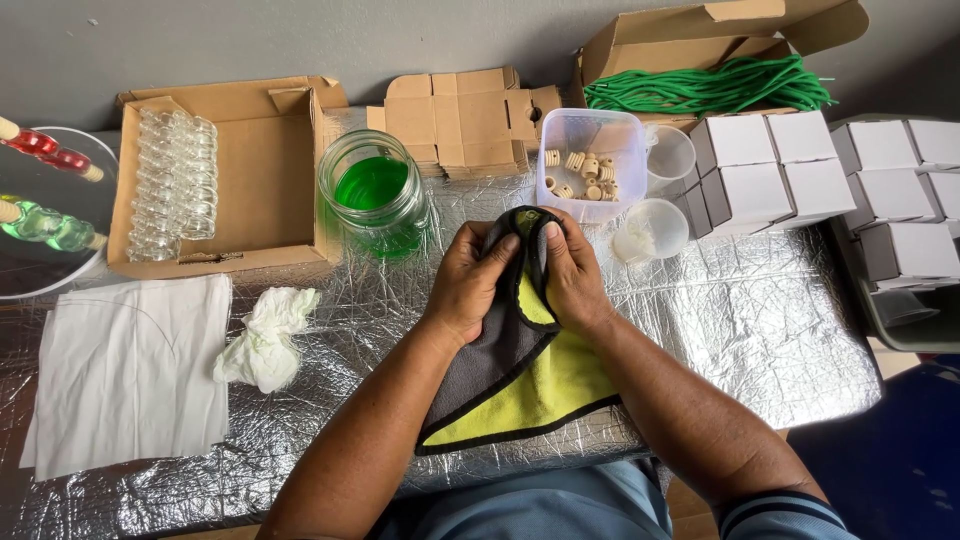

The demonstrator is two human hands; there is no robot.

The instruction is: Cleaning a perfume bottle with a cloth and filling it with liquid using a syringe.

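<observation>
Near centre | left hand point(468, 283) and right hand point(572, 275) both clutch cloth point(520, 385) | risk: elbow bumps green-liquid jar point(375, 193), spill

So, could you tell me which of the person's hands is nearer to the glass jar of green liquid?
Left. The left hand grips the grey-and-yellow cloth just right of and below the jar; the right hand holds the cloth farther right.

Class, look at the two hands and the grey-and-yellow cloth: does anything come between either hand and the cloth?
Nothing visible does. The left hand and right hand both grip the cloth directly, bunched between them above the foil-covered table.
</observation>
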